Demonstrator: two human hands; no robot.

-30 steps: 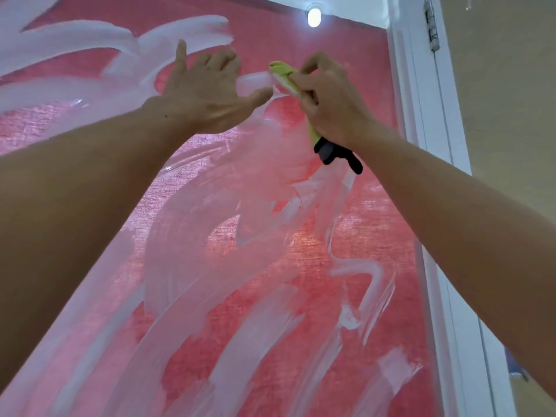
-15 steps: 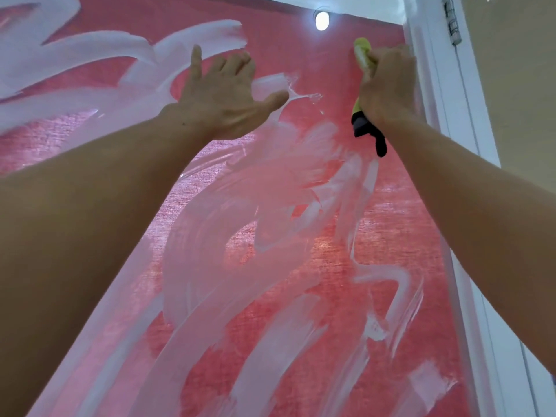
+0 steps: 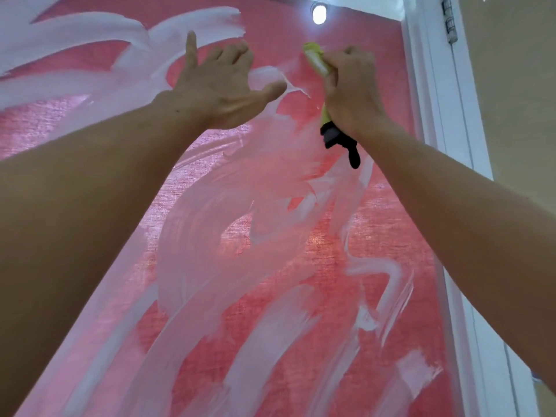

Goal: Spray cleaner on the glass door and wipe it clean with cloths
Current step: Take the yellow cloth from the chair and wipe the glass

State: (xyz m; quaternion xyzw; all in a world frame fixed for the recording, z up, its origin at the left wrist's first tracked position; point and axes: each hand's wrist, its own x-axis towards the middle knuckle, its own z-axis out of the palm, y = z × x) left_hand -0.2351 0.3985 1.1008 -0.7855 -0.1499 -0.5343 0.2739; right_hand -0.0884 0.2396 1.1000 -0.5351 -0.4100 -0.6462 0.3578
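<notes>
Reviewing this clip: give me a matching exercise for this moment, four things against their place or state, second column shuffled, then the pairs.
Things:
1. left hand
2. right hand
3. yellow-green cloth
4. hinge

Places or states:
A. on the white frame, top right
B. fingers spread, holding nothing, against the smeared glass door
C. gripped, its top sticking out above the fingers
D. curled round the cloths

Pairs: 1-B, 2-D, 3-C, 4-A

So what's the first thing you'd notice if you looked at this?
Big white smears of cleaner swirl all over the pink-looking glass door. Near the top, the right hand grips a yellow-green cloth against the glass, while the left hand rests spread beside it.
</notes>
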